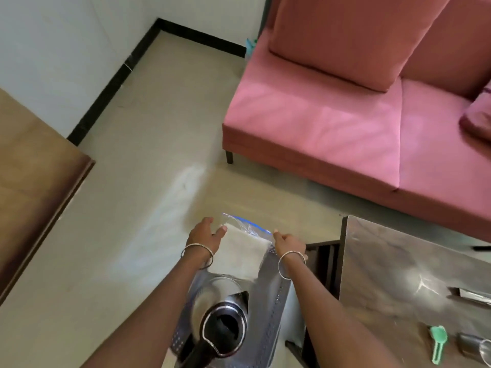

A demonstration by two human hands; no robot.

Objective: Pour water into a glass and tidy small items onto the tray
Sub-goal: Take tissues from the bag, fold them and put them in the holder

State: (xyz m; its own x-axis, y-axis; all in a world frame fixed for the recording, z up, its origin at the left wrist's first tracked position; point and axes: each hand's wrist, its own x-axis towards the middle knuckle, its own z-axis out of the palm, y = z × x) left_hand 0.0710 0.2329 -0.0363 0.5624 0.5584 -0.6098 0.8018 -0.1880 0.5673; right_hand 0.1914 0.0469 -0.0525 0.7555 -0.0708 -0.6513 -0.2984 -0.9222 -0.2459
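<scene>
Far L: brown wooden furniture [32, 181] at frame edge; black skirting [106, 94] along white wall behind, beige floor btwn.

Centre-L: L hand [204, 236], bangle on wrist, fingers curled round L edge of clear zip bag [239, 256], thumb on top. Bag w/ white contents, blue zip strip at far end, lying flat over far end of perforated metal tray [271, 314]; resting on tray or just above it, can't tell.

Nearer on tray: kettle [223, 330], lid up, black handle toward camera, hiding much of tray's L side. Set btwn both forearms.

R hand [289, 243], also bangled, curled, pinching bag's R edge nr zip.

Behind, across floor: pink sofa [318, 123] w/ back cushions.

R: dark table [385, 261] just beside tray. On it, green brush [437, 342] and steel tumbler [470, 343], tumbler cut by frame edge, both well apart from bag.
</scene>
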